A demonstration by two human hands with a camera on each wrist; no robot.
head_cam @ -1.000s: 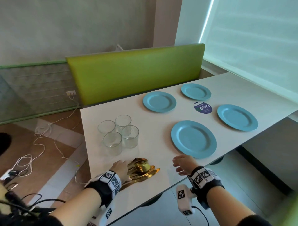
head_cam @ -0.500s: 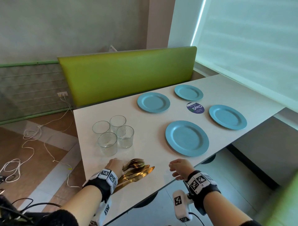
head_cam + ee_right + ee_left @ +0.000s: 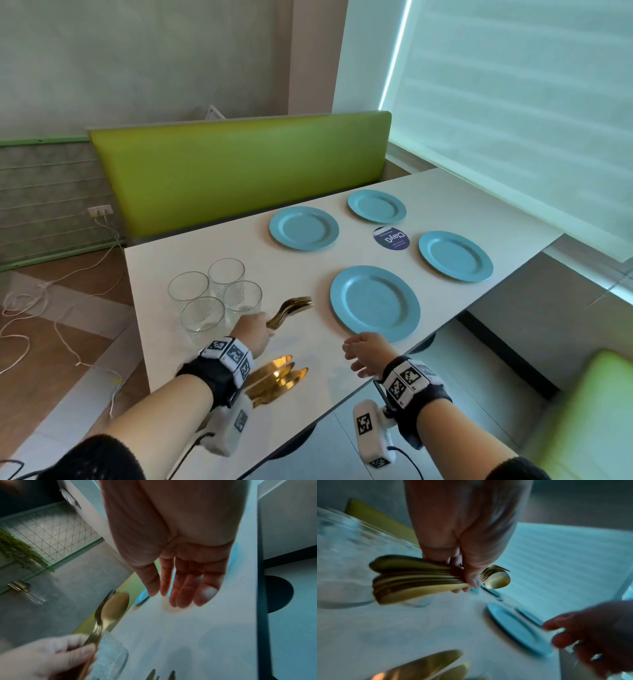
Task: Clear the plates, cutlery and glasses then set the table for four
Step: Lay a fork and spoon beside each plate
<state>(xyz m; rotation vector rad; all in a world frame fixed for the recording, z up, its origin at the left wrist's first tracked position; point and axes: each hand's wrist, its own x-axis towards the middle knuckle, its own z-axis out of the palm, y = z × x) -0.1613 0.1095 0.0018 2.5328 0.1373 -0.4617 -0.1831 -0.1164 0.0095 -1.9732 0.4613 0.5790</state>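
My left hand (image 3: 252, 331) grips a bundle of gold forks and spoons (image 3: 291, 307) by the handles and holds it above the white table (image 3: 308, 346), just right of the glasses. The left wrist view shows the fingers curled round the bundle (image 3: 419, 578). Gold knives (image 3: 278, 375) lie on the table under my left wrist. My right hand (image 3: 358, 349) hovers with straight, relaxed fingers (image 3: 185, 588) over the table's front edge, beside the nearest blue plate (image 3: 375, 303), and holds nothing. Several blue plates are spread over the right half.
Several clear glasses (image 3: 215, 298) stand clustered at the table's left end. A round dark sticker (image 3: 391, 238) lies between the plates. A green bench back (image 3: 239, 171) stands beyond the table, a green seat (image 3: 589, 411) at the near right. Cables (image 3: 51, 308) trail on the floor at left.
My left hand has lifted the forks and spoons off the cutlery pile and carried them up towards the glasses. The knives stayed on the table. My right hand has barely moved.
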